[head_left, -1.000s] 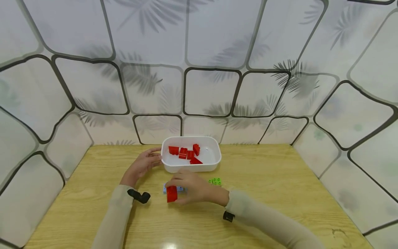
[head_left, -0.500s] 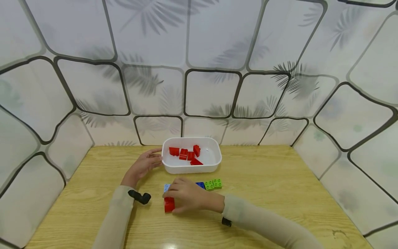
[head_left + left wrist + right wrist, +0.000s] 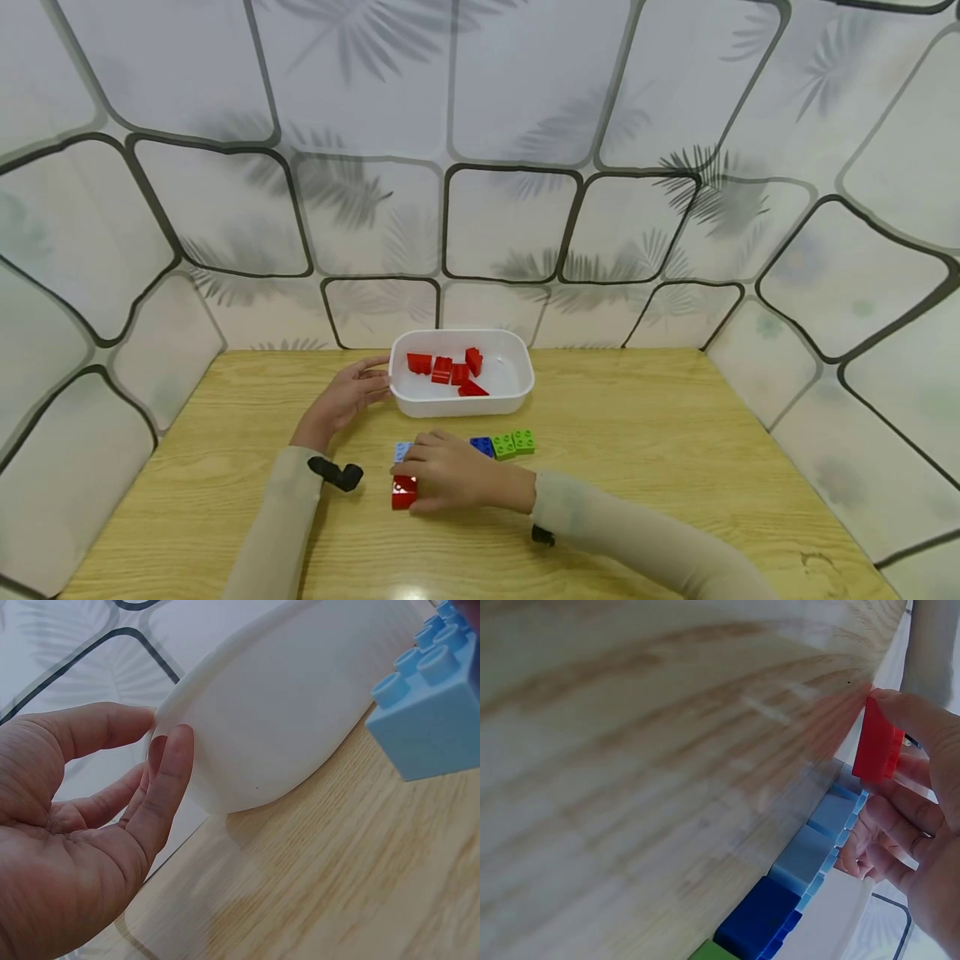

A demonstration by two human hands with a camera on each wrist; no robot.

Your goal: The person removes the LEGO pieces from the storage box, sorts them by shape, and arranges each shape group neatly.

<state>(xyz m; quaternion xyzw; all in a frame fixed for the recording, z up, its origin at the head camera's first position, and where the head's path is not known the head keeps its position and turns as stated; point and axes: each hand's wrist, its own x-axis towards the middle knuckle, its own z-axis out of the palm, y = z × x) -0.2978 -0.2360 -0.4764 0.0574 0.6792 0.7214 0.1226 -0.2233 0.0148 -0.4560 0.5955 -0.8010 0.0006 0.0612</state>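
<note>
My right hand [image 3: 457, 471] pinches a red toy building brick [image 3: 403, 493] between thumb and fingers, at the left end of a row of bricks. In the right wrist view the red brick [image 3: 875, 742] is beside the light blue bricks [image 3: 802, 855]; whether they touch is unclear. The row continues with a dark blue brick [image 3: 482, 447] and green bricks [image 3: 513, 444], partly hidden by the right hand. My left hand [image 3: 341, 404] touches the left end of a white plastic tub [image 3: 461, 407] with extended fingers [image 3: 169, 780].
Several red bricks [image 3: 442, 370] lie inside the tub, behind the row. The wooden table [image 3: 637, 425] extends to both sides. A patterned cloth [image 3: 510, 225] stands around its back and sides.
My right hand has brought the red brick forward and slightly left, and its studs have come into view. More of the blue bricks shows. My left hand stays at the tub.
</note>
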